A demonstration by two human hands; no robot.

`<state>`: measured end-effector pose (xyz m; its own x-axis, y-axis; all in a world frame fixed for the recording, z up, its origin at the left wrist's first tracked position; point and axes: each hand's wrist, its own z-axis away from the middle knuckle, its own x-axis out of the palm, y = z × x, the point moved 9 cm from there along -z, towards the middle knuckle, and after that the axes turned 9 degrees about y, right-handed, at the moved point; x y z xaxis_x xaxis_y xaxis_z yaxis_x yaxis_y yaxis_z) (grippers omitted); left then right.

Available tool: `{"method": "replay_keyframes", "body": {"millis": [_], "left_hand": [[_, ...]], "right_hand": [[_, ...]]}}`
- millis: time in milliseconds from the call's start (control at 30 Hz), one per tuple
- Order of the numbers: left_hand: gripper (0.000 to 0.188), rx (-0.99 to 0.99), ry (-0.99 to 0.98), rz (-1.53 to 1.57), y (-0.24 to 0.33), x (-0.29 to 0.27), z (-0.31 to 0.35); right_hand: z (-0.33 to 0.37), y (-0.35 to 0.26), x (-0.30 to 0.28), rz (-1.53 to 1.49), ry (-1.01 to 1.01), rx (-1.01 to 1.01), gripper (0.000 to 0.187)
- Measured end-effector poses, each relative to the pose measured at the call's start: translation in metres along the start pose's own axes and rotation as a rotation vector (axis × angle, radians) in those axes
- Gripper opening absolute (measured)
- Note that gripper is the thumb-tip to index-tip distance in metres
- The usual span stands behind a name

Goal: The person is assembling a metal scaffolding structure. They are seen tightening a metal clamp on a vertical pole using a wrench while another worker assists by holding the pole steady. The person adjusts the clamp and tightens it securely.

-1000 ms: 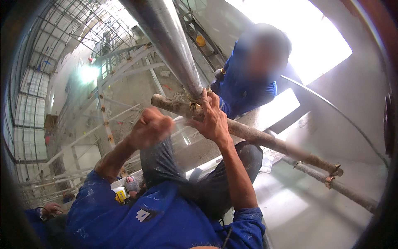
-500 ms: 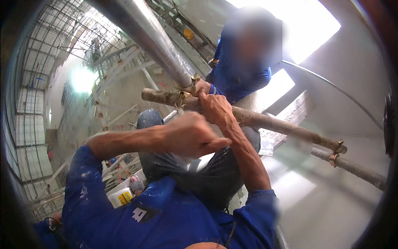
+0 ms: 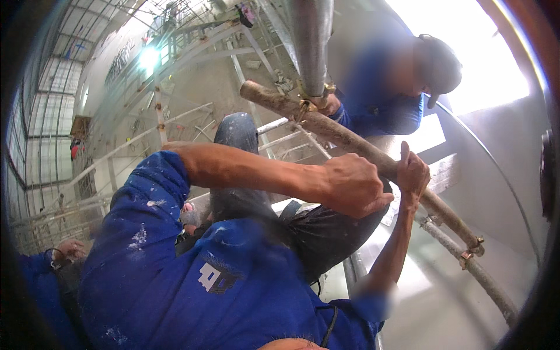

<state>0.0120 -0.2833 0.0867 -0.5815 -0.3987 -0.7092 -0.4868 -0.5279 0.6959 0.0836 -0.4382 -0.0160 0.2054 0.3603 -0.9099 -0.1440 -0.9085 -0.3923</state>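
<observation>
A rusty scaffold pipe (image 3: 361,143) slants down to the right in front of me. Around it, farther along, my right hand (image 3: 413,175) is closed with its thumb raised. Bent into a fist, my left hand (image 3: 357,185) is just near the pipe, left of the right hand; whatever its fingers hold, if anything, is hidden. A brass-coloured clamp (image 3: 304,108) sits on the pipe near its far left end, where a shiny metal pipe (image 3: 312,46) meets it. Beside this joint is a co-worker's hand (image 3: 332,106).
Across the pipe a co-worker in blue (image 3: 382,119) leans in. A second rusty pipe (image 3: 481,286) runs below right, joined by a coupler (image 3: 465,259). Scaffold framing (image 3: 157,111) stands far below at left. At the left edge is another person's hand (image 3: 70,249).
My right hand has moved right along the pipe, away from the clamp. My left fist has also shifted right. The view has turned, and the co-worker's head has moved right.
</observation>
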Motion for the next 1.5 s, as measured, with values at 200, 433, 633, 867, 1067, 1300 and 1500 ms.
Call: {"method": "replay_keyframes", "body": {"millis": [200,433,633,867,1067,1300,1500], "left_hand": [[0.046,-0.105,-0.043,-0.030,-0.014,0.029,-0.015],[0.046,-0.077,0.022,-0.116,-0.022,0.034,-0.014],[0.048,0.167,0.065,0.090,0.020,0.000,0.034],[0.026,0.149,0.604,0.681,-0.043,-0.091,0.162],[0.055,0.113,1.096,1.496,-0.185,-0.135,0.235],[0.046,-0.354,1.474,2.177,-0.292,-0.029,0.237],[0.044,-0.286,1.515,2.231,-0.319,-0.028,0.224]], "right_hand": [[0.003,0.000,-0.006,0.071,0.045,-0.024,0.066],[0.045,-0.040,-0.040,-0.499,0.344,0.070,0.037],[0.130,-0.092,0.034,-1.601,-0.339,0.776,0.045],[0.186,-0.204,0.069,-1.260,-0.691,0.372,0.060],[0.157,-0.223,0.056,-0.916,-0.494,-0.105,0.027],[0.119,-0.224,0.046,-0.660,-0.016,-0.160,0.033],[0.110,-0.220,0.042,-0.481,0.076,-0.279,0.035]]}}
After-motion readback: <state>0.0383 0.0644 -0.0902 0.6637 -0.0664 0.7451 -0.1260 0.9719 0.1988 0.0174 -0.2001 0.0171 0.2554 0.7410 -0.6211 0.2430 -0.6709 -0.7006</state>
